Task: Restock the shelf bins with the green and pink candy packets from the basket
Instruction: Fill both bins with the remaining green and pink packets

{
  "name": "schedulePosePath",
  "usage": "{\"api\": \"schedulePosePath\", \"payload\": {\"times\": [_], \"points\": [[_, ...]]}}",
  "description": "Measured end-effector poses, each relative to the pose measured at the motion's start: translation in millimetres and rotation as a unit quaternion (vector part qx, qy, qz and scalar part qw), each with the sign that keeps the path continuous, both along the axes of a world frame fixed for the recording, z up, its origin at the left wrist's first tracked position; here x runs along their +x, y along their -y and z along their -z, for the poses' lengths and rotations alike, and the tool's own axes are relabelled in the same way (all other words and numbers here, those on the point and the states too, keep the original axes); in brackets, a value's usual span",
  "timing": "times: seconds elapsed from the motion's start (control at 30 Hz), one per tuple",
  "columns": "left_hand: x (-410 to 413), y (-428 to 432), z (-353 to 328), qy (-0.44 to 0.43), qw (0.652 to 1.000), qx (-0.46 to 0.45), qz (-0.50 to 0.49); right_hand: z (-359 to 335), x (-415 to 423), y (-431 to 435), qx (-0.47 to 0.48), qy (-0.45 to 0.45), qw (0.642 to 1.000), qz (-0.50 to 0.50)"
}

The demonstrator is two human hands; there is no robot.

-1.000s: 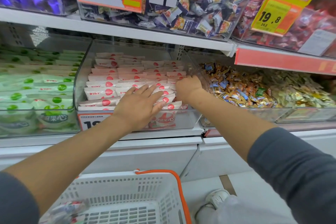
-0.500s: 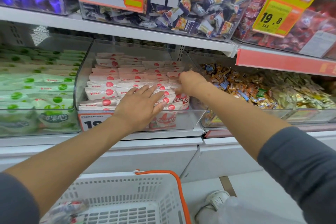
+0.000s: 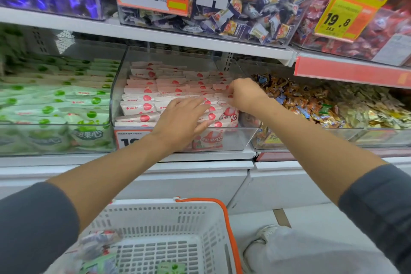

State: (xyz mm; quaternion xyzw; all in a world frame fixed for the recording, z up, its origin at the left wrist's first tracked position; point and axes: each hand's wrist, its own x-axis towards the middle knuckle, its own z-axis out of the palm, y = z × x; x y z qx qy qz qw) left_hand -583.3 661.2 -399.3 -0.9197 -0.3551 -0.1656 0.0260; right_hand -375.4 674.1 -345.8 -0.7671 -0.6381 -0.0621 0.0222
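Pink candy packets (image 3: 173,87): stand in packed rows in the clear middle bin (image 3: 117,95), front wall to back.
Green candy packets (image 3: 55,104): fill the bin just to the left, which shares a wall with the pink one.
Basket (image 3: 169,211): sits below the shelf, right in front of us; a green packet (image 3: 171,268) lies on its floor, and a blurred heap (image 3: 97,244) sits in the near-left corner.
Left hand (image 3: 180,122): grip flat, fingers straight and close together, palm pressing on the front rows. It holds nothing.
Right hand (image 3: 244,95): fingers curled down at the right-hand rows beside the bin wall. The tips are hidden among the packets, so we cannot tell whether the grip pinches one or only nudges.
Step, as we judge it: squaring the pink rows, with some restocking left.
Risk one: if we lift the flat palm too soon, the upright front packets may fan forward over the low front wall.
Risk two: a tug at the right may drag neighbours out of line, or flick one into the mixed sweets (image 3: 300,100) next door.
Risk three: the slick wrappers may slide under pressure.
Edges: the upper shelf (image 3: 155,35) hangs low over the back rows, so headroom there is tight.
Open room: the front of the bin is open from above, and there is a free drop to the basket.
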Motion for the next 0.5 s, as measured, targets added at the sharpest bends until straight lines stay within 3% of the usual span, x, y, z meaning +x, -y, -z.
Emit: {"api": "schedulePosePath", "payload": {"times": [0.13,0.23,0.4,0.5], "points": [[-29.5,41.7,2.9,0.135,0.990,0.031,0.017,15.4,-43.4,61.4,0.156,-0.096,0.978,-0.097],[-78.3,75.7,31.4,0.099,0.990,-0.098,-0.037,59.3,-94.4,101.4,0.148,-0.171,0.959,-0.170],[-170.5,99.9,109.8,-0.090,0.936,-0.321,-0.116,175.6,-169.3,136.7,-0.106,-0.217,0.951,-0.192],[-208.1,102.4,147.3,-0.193,0.895,-0.372,-0.154,251.2,-206.2,149.0,-0.297,-0.196,0.911,-0.210]]}}
